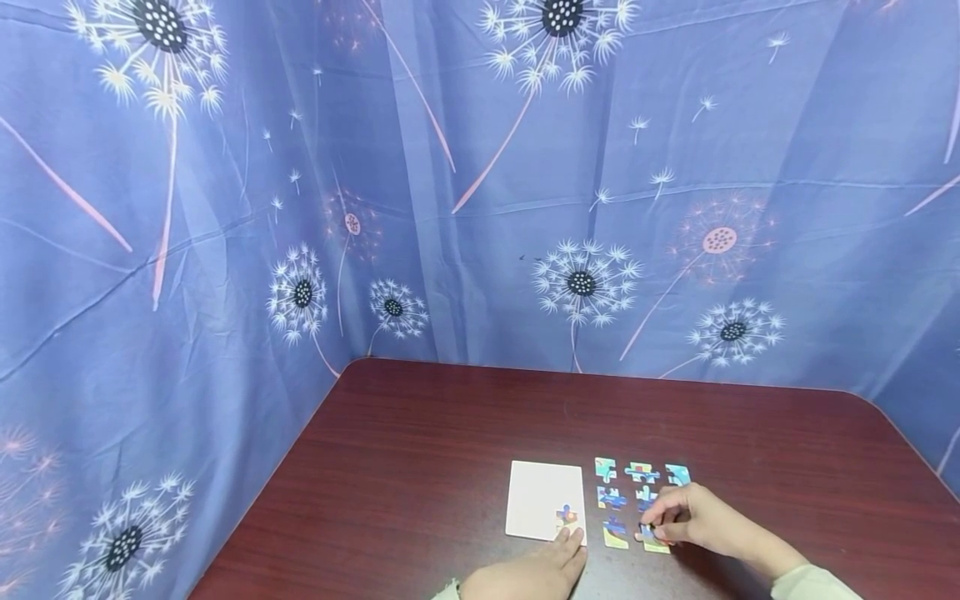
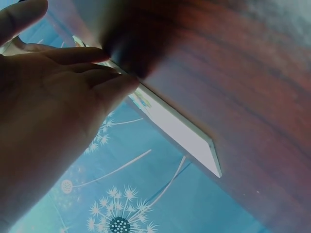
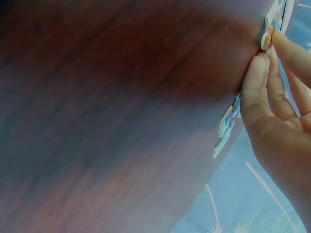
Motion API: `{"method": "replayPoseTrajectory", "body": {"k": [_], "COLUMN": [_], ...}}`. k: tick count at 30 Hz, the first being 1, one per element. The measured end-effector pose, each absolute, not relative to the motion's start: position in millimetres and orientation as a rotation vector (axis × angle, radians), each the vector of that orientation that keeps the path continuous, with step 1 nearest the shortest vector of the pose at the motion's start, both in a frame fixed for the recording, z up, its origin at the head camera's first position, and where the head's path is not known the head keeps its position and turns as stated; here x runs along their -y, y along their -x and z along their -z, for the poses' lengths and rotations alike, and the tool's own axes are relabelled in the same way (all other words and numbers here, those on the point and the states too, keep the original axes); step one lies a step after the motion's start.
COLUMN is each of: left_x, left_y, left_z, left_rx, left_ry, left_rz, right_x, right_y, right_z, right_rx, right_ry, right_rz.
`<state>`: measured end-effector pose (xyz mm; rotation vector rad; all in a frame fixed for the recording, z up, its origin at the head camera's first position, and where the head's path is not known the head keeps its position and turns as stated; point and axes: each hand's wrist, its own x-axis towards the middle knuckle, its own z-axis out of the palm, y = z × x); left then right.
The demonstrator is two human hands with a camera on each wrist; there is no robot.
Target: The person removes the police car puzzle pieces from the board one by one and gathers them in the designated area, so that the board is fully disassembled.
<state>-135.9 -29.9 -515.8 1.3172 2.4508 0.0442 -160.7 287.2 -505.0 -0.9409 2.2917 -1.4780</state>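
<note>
In the head view a square white board [image 1: 534, 497] lies on the table, with one jigsaw piece [image 1: 567, 517] set in its lower right corner. My left hand [image 1: 528, 573] rests at the board's near edge, its fingertips beside that piece. The left wrist view shows its fingers straight along the edge of the board [image 2: 182, 131]. To the right, my right hand [image 1: 701, 521] pinches a jigsaw piece [image 1: 655, 542] in the bottom row, between thumb and fingers. Seen from the right wrist, the fingertips close on the edge of the colourful piece [image 3: 265, 41], low over the table.
Several other jigsaw pieces lie in loose rows right of the board, among them a corner piece [image 1: 605, 469], a blue one [image 1: 611, 498] and a yellow-blue one [image 1: 616, 535]. The dark red table [image 1: 420, 450] meets a blue dandelion-print curtain [image 1: 480, 275] behind and at the left.
</note>
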Motion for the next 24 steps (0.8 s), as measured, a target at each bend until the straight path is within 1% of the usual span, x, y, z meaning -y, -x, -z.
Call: {"method": "replayPoseTrajectory", "body": {"k": [6, 15, 19, 22, 24], "left_x": [31, 34, 39, 44, 48], "left_y": [141, 145, 146, 144, 143], "left_z": [532, 535, 523, 505, 492], "left_rx": [-2.440, -2.397, -2.392, -2.436, -2.459], "left_ry": [-1.331, -1.297, -1.317, -1.323, -1.283], "left_rz": [-0.092, -0.147, -0.185, -0.187, -0.230], "right_x": [-287, -280, -272, -265, -259], "right_y": [160, 163, 165, 165, 166], "right_z": [504, 501, 499, 497, 496], "right_rx": [-2.332, -2.422, -2.453, -2.461, -2.489], "right_ry": [0.933, 0.982, 1.019, 1.005, 0.983], "right_rz": [1.463, 1.466, 1.460, 1.460, 1.441]}}
